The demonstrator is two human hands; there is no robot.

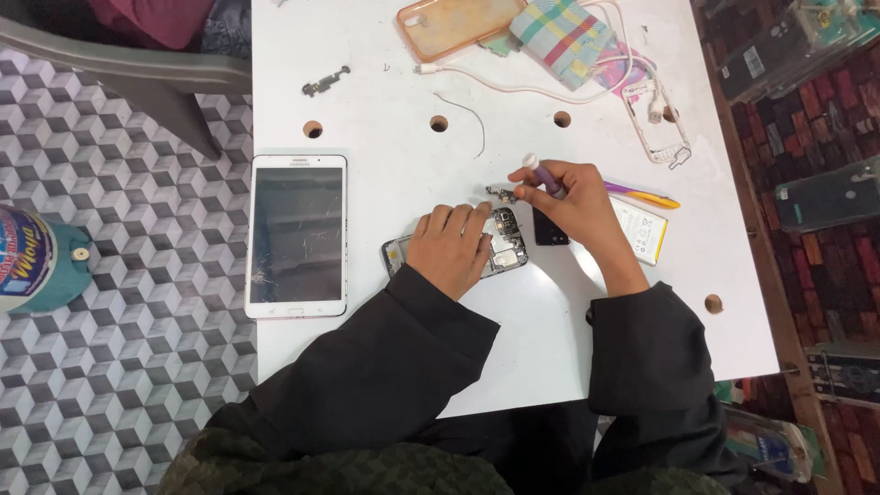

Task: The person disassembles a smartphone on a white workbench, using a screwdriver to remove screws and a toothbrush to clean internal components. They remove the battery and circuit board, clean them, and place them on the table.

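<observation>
Opened grey smartphone frame point(507, 252), circuitry bare, lies flat under the left hand point(449, 247) pressing it, just left of the right hand point(568, 206), whose grip is clamped on a purple-handled screwdriver point(543, 174).

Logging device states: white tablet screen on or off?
Off: the white tablet lies flat with a dark, blank screen, cracks visible near its lower left corner.

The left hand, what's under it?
Under the left hand lies an opened phone frame on the white table; its two ends show, its middle is covered.
</observation>
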